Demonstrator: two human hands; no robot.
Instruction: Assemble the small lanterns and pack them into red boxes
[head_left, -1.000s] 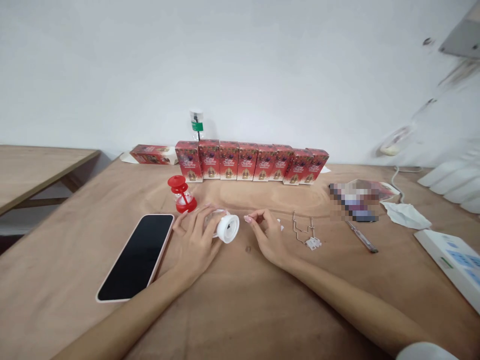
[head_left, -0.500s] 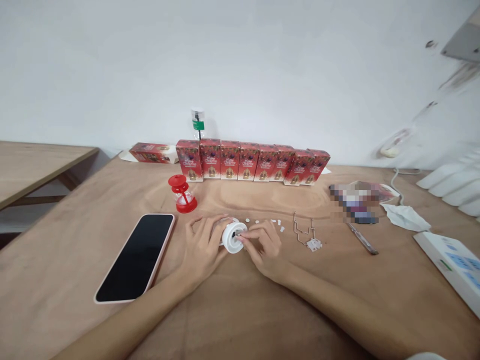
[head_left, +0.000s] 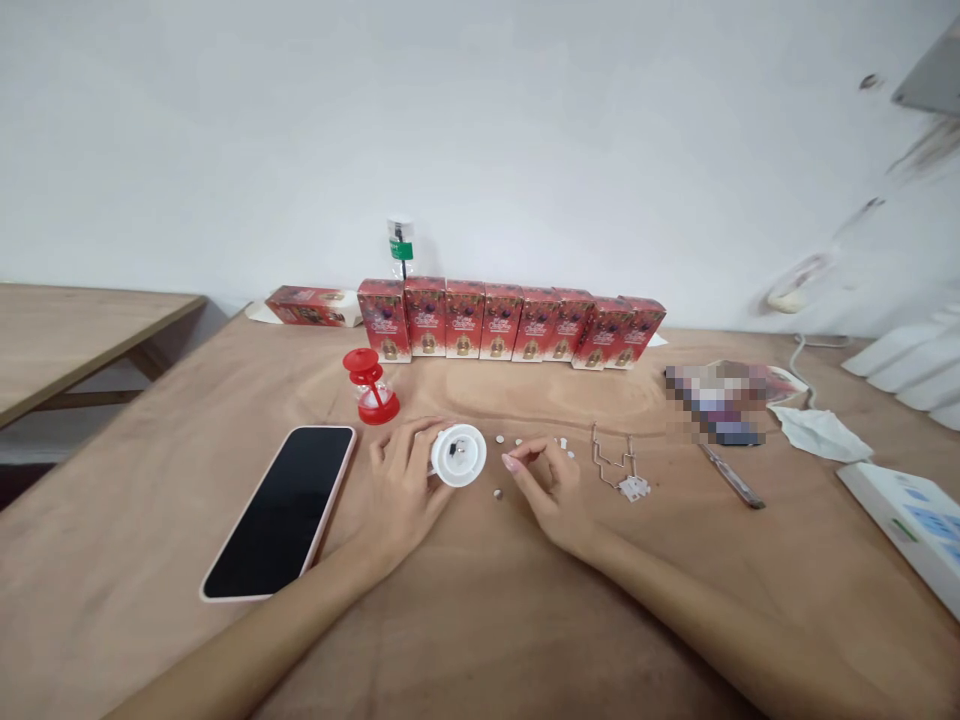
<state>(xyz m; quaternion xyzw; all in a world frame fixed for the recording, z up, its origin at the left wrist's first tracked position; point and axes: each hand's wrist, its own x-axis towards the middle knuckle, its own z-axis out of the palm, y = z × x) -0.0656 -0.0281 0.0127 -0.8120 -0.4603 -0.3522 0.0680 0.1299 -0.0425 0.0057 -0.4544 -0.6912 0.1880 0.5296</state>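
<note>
My left hand (head_left: 405,480) is closed around a small white lantern (head_left: 471,474), its round open base turned towards me. Inside the base a dark part and a shiny metal contact show; the rest of the lantern is mostly hidden behind my fingers. To the right, apart from the lantern, my right hand (head_left: 553,492) has thumb and forefinger pinched together. Whether anything tiny is between those fingertips cannot be made out. A small silvery button cell (head_left: 498,493) is just below and left of them. Beyond my left hand stands a red lantern (head_left: 377,405).
Several red gift boxes (head_left: 465,325) stand in a row near the wall. A phone (head_left: 281,515) lies left of my arm. Small white pieces (head_left: 564,443), bent wires (head_left: 615,462), a utility knife (head_left: 731,475) and a crumpled tissue (head_left: 821,433) lie to the right.
My right hand has drawn back to the right, out of the lantern's base. A button cell now shows between the hands. The base opening is tilted more upward.
</note>
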